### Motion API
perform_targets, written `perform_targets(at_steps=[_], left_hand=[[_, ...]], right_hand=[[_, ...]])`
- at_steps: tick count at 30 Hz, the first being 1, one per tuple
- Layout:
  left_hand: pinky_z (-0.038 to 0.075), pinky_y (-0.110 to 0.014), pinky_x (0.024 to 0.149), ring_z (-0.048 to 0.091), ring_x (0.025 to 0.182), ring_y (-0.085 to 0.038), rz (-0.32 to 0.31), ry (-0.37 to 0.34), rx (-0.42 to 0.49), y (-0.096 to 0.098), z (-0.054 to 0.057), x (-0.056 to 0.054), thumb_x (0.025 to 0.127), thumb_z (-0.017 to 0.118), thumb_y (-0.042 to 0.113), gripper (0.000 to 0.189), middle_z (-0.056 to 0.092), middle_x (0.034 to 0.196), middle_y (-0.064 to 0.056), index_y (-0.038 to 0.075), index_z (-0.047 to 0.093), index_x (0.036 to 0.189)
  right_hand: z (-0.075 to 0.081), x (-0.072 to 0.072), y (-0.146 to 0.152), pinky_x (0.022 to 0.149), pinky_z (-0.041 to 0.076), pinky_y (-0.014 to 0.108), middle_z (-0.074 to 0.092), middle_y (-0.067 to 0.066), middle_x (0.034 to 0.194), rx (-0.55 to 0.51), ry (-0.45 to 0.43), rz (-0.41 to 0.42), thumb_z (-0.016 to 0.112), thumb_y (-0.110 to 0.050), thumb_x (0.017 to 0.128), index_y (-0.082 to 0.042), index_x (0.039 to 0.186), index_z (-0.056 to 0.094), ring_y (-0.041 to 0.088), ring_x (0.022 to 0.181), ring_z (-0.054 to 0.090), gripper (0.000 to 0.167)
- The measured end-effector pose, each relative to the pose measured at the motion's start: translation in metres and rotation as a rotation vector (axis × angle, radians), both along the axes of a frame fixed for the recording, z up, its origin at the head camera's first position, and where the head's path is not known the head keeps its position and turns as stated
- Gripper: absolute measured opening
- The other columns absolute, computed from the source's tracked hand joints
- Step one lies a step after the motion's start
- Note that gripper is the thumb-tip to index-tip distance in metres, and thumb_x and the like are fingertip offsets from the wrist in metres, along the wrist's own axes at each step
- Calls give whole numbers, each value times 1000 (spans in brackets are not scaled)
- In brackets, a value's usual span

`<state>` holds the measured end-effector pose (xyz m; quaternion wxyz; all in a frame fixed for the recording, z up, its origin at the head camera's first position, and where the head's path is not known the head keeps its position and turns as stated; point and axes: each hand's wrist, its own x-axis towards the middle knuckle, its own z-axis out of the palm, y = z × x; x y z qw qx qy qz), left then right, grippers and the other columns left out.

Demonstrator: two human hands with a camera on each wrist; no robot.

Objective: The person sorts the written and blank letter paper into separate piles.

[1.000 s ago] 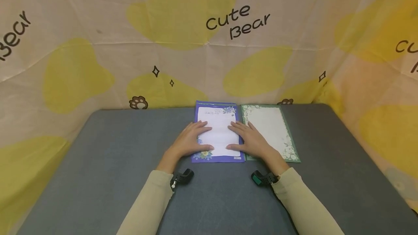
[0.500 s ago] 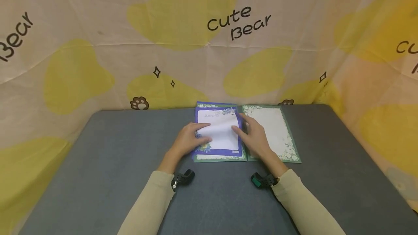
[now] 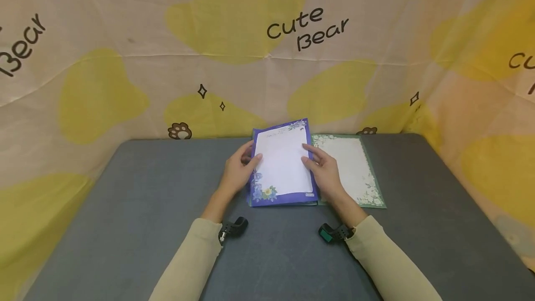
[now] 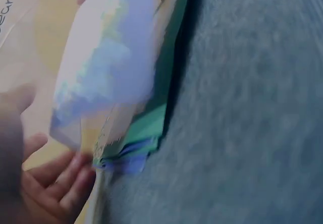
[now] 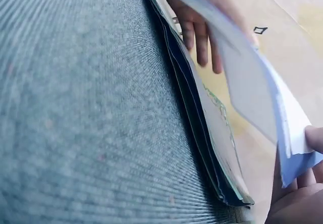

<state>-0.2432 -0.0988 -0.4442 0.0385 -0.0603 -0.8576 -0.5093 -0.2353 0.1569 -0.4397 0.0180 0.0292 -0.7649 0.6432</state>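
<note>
A purple-bordered stationery sheet (image 3: 284, 166) with blue flowers is lifted and tilted, its upper right corner highest. My right hand (image 3: 327, 172) pinches its right edge, thumb in front and fingers behind, as the right wrist view shows. At the sheet's left edge is my left hand (image 3: 237, 171). Its thumb overlaps the paper in the head view; in the left wrist view, thumb and relaxed fingers stand apart around the edge. Underneath lies a stack of papers (image 5: 209, 133) with green and purple borders, mostly hidden in the head view.
To the right, a green-bordered floral sheet (image 3: 349, 166) lies flat beside the stack. Everything rests on a grey table (image 3: 167, 189). Behind the table's far edge hangs a cream and yellow cloth (image 3: 234, 87). Each wrist wears a black strap (image 3: 235, 226).
The purple-bordered sheet has risen off the stack and tilted. My right hand has gone from lying flat on it to pinching its right edge; my left hand has shifted to the left edge.
</note>
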Motion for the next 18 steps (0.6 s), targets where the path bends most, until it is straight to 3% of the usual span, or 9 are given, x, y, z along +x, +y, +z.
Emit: perform_targets(at_steps=[4,6,9,11,13,16,18], left_hand=[[56,-47,98,66,121,-32,49,-38,203,0,5,0,96,70,31,47,65,136,-16,17,61,139],[58,-39,94,65,121,-27,52,-46,261,0,6,0,94,73,25,43,65,138,-14,14,65,134],[55,-23,80,66,101,-17,66,-40,308,-2,6,0,91,76,19,38,66,136,-10,11,70,128],[50,-17,68,61,82,-13,60,-39,293,-4,6,2,90,77,16,37,67,134,-11,11,71,126],[47,-16,62,55,73,-10,36,-37,259,-5,6,4,89,77,14,38,67,132,-12,11,71,127],[43,-16,58,53,72,-12,2,-28,198,-8,4,5,88,78,10,45,65,132,-16,10,68,132],[46,-16,63,56,82,-15,-16,-28,166,-9,4,4,88,77,9,48,63,135,-16,10,66,135]], right_hand=[[0,0,0,104,53,34,59,9,147,-46,-16,-7,62,-17,101,-19,143,58,26,132,61,42],[1,1,0,104,53,36,58,8,148,-25,-10,-16,63,-16,101,-19,141,59,27,133,61,41],[0,2,-2,98,57,29,55,7,152,56,10,-40,65,-18,100,-19,139,62,28,129,62,39],[-1,3,-4,79,60,21,54,7,152,131,29,-58,67,-19,98,-19,137,64,28,106,70,38],[-2,5,-5,60,51,17,55,8,151,197,46,-65,69,-20,97,-20,136,65,23,79,69,39],[-3,6,-5,46,38,19,60,11,146,255,77,-52,72,-20,95,-18,135,66,14,48,48,40],[-4,6,-5,45,37,19,64,11,140,259,99,-46,73,-19,94,-16,133,67,8,44,42,40]])
